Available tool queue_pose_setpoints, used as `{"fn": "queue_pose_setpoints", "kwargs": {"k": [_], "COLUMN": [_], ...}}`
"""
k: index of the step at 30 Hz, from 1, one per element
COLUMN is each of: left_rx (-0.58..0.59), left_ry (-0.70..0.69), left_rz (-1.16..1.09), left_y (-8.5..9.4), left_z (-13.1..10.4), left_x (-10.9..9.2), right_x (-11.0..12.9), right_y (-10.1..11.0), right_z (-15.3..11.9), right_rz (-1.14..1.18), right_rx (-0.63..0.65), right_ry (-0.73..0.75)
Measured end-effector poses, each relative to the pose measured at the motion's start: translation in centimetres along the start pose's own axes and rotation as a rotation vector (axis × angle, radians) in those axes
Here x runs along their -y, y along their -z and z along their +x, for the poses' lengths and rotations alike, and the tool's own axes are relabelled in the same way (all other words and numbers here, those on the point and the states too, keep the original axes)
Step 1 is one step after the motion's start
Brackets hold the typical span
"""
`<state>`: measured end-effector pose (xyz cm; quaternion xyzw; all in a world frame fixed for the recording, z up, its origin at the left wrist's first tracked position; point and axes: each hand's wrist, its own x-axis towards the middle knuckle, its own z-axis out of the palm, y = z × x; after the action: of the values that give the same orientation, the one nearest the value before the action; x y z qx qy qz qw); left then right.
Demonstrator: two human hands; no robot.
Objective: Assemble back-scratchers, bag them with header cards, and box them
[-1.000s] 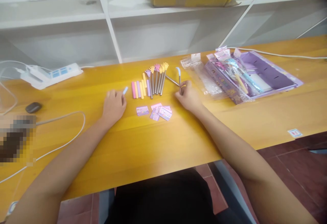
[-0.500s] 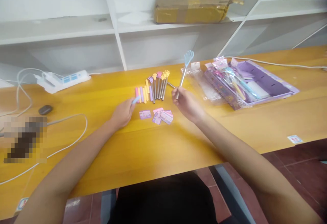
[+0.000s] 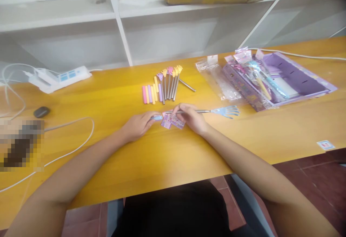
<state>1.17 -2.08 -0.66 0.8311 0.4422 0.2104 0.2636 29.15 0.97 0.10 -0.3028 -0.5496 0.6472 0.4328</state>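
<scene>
Evidently, order matters on the wooden surface [image 3: 162, 165]: the white power strip [image 3: 59, 80] and dark, rounded case [image 3: 41, 112] lie off to the left, probably to leave elbow room. The left hand [image 3: 136, 126] has a narrow grip, thumb and fingers closed on a short, smooth light-blue piece [image 3: 157, 117], with one end exposed, presumably so it stays reachable. Beyond it, pastel sticks [image 3: 150, 94] lie mostly side by side, perhaps for easy picking; slim metal rods with hand-shaped heads [image 3: 170, 85] fan out beside them. Glossy printed cards [image 3: 167, 120] lie partly under the right hand [image 3: 191, 118]. Its grip is narrow too, holding the blue-headed rod [image 3: 224, 111] roughly level, bare end towards the left hand (likely to keep the splayed fingers of the head out of the way). Further right are crinkled clear bags [image 3: 216, 78], then the purple box [image 3: 308, 82], straight-sided, with wrapped pieces [image 3: 275, 85] leaning inside.
</scene>
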Motion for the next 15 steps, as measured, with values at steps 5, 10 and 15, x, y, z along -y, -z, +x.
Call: {"fn": "queue_pose_setpoints", "kwargs": {"k": [5, 10, 15], "left_rx": [0.021, 0.042, 0.058], "left_ry": [-0.029, -0.130, -0.185], "left_rz": [0.081, 0.213, 0.276], "left_y": [-0.2, -0.1, -0.1], "left_z": [0.1, 0.0, -0.1], "left_x": [-0.1, 0.0, 0.2], "right_x": [-0.2, -1.2, -1.3], "right_y": [-0.1, -0.3, -0.2], "right_z": [-0.3, -0.6, -0.5], "right_rz": [0.072, 0.055, 0.050], "right_rx": [0.088, 0.158, 0.164], "right_ry": [0.010, 0.019, 0.037]}}
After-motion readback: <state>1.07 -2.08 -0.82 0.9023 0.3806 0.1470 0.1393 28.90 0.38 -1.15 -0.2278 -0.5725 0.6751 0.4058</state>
